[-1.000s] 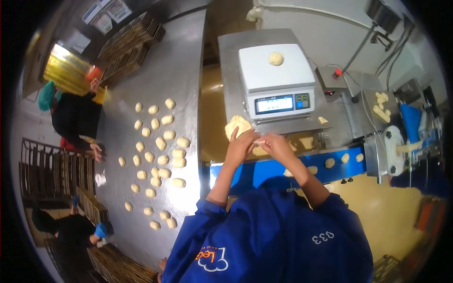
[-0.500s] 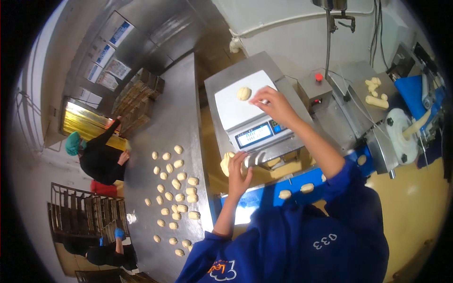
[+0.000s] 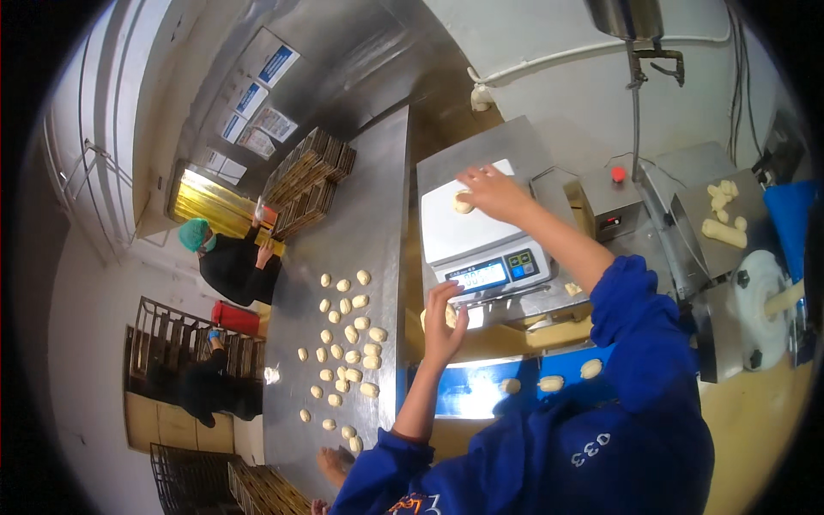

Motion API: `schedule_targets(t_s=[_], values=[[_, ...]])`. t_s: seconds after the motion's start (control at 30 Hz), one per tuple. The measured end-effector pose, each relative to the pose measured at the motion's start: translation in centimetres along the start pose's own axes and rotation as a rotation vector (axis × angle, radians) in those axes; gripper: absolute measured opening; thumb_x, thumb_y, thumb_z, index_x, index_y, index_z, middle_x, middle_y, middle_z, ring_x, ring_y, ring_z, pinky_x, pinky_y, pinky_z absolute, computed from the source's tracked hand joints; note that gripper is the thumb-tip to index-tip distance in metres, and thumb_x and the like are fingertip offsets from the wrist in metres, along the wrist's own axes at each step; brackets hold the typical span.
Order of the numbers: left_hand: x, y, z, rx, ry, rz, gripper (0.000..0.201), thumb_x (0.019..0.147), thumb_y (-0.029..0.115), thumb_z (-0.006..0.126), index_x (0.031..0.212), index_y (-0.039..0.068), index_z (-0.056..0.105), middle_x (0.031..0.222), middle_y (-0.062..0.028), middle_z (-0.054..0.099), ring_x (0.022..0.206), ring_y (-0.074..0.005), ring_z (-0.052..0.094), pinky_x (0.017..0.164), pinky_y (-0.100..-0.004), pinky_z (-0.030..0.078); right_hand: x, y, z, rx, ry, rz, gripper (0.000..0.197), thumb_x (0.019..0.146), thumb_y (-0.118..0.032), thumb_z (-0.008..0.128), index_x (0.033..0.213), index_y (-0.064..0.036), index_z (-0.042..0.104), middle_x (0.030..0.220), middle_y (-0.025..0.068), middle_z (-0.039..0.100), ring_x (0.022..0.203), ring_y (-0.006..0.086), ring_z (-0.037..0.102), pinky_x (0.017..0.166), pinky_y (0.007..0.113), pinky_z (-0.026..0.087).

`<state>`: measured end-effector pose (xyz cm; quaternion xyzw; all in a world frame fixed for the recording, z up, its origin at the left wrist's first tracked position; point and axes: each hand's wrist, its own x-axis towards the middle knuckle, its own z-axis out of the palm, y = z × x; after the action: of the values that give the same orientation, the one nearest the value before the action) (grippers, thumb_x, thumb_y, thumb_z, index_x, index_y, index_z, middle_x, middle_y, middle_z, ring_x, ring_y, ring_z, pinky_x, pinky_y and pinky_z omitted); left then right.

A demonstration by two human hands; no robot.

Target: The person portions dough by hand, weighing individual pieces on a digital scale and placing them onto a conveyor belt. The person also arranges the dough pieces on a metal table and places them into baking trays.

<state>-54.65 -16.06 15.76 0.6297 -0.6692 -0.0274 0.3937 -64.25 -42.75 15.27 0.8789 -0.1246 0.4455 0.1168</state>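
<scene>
A white scale [image 3: 446,238] with a lit display stands on a metal stand. A pale dough piece [image 3: 463,202] lies on its plate, and my right hand [image 3: 495,193] reaches over it with curled fingers closed on it, hiding part. Just in front of the scale, my left hand [image 3: 444,330] curls around a lump of dough [image 3: 451,316], which shows between fingers and thumb; much of it is hidden. Below, several shaped dough pieces [image 3: 551,384] ride on a blue conveyor belt [image 3: 481,391].
Several dough pieces [image 3: 345,305] lie on the long steel table [image 3: 343,232] to the left. Wooden trays [image 3: 302,180] are stacked farther back, near a person in a green cap [image 3: 194,233]. Another person's hand [image 3: 333,463] is by the near table edge. Dough scraps [image 3: 723,196] sit right.
My right hand has come over the dough piece on the scale and closed on it. The view has shifted, so the scene sits farther right. Another person's hand has appeared at the near table edge.
</scene>
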Motion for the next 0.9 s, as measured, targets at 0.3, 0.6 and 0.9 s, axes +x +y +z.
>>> schedule_targets(t_s=[0.3,0.6,0.9], values=[[11.5,2.2,3.0,-0.046,0.163,0.152,0.022,0.075,-0.005,0.055,0.095,0.002,0.06,0.1,-0.0137,0.058,0.097,-0.0283,0.056,0.085,-0.0344,0.043,4.2,0.9,-2.1,0.121,-0.156,0.314,0.011,0.075,-0.012,0.057,0.086,-0.0081,0.054,0.082,0.008,0.06,0.077,0.0267,0.063,0.066,0.042,0.049],[15.1,-6.2,7.3,0.365,0.098,0.006,0.027,0.072,0.01,0.063,0.098,0.006,0.057,0.105,-0.0145,0.054,0.099,-0.0344,0.053,0.083,-0.0418,0.046,-3.2,-7.4,-8.5,0.801,0.387,0.937,0.015,0.082,-0.004,0.059,0.096,-0.0029,0.059,0.086,0.0096,0.063,0.076,0.0187,0.061,0.068,0.028,0.048],[16.0,-13.7,-0.1,-0.968,0.179,-0.723,0.022,0.083,0.01,0.055,0.101,-0.004,0.057,0.1,-0.0187,0.06,0.092,-0.0271,0.061,0.08,-0.033,0.052,-14.7,-27.4,-11.9,1.157,-0.264,1.234,0.01,0.087,-0.007,0.058,0.095,-0.0016,0.061,0.09,0.0057,0.063,0.081,0.0129,0.06,0.071,0.025,0.047]])
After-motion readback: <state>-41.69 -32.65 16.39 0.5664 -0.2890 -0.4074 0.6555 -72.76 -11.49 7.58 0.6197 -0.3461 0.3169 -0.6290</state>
